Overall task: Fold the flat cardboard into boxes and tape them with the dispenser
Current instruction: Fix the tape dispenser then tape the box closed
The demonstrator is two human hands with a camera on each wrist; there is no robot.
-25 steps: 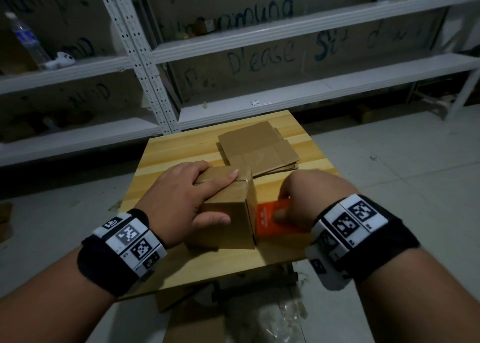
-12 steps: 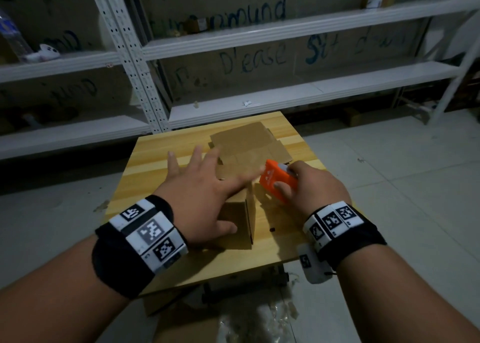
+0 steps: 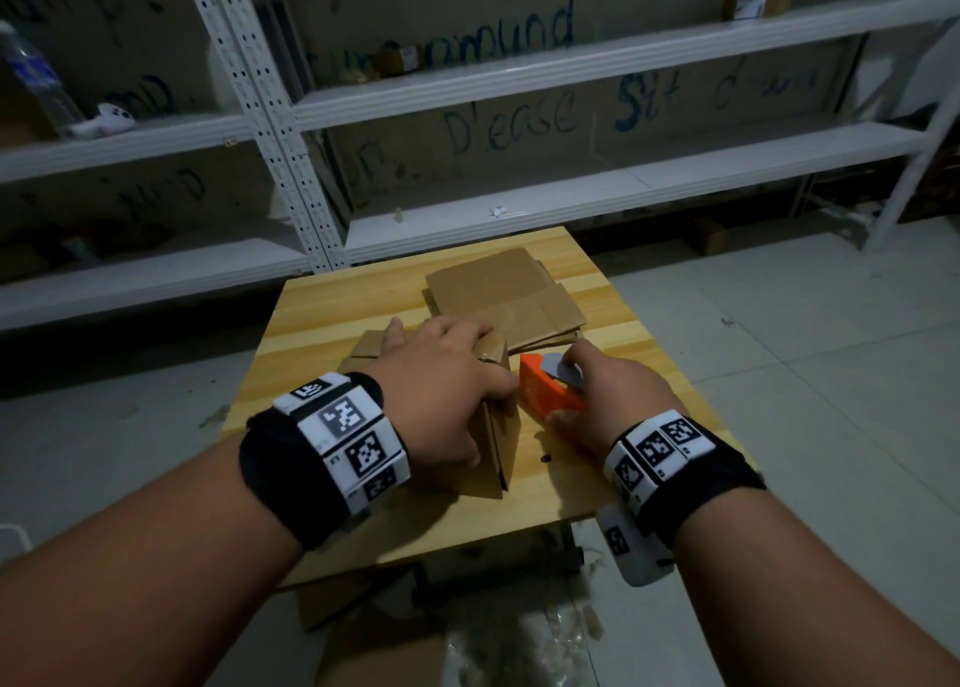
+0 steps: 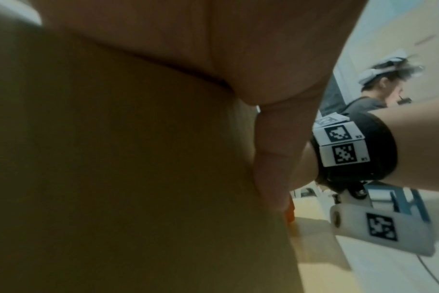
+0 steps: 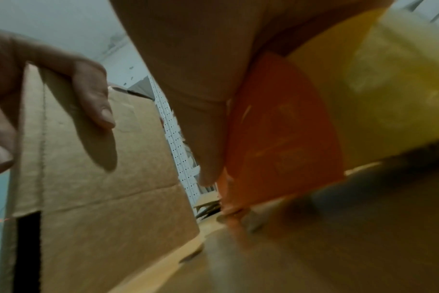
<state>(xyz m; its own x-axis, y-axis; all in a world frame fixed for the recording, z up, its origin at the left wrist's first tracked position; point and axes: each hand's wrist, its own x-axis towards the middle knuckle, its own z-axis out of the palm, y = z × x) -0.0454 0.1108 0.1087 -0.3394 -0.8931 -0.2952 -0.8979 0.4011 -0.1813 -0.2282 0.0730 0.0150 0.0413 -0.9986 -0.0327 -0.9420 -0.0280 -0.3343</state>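
The left hand (image 3: 441, 379) lies over the top of a small brown folded cardboard box (image 3: 501, 426) standing on the pale wooden table (image 3: 332, 322), its fingers curled over the box's upper edges and the thumb reaching down the side that faces the other hand; in the right wrist view those fingers (image 5: 98, 111) hang over the box's top corner and press its wall. Just right of that hand, the right hand (image 3: 608, 400) grips an orange plastic tape dispenser (image 3: 550, 390) with a grey blade guard, its fingers wrapped around the body, and the dispenser sits close against the box's right face, low near the tabletop; whether it touches the cardboard cannot be told. In the right wrist view a yellowish roll of tape (image 5: 388, 89) shows inside the orange shell. Beyond both hands, toward the far edge of the table, rests a stack of flat brown cardboard sheets (image 3: 498, 291). Further off, white metal shelving (image 3: 571, 62) lines a scribbled wall.
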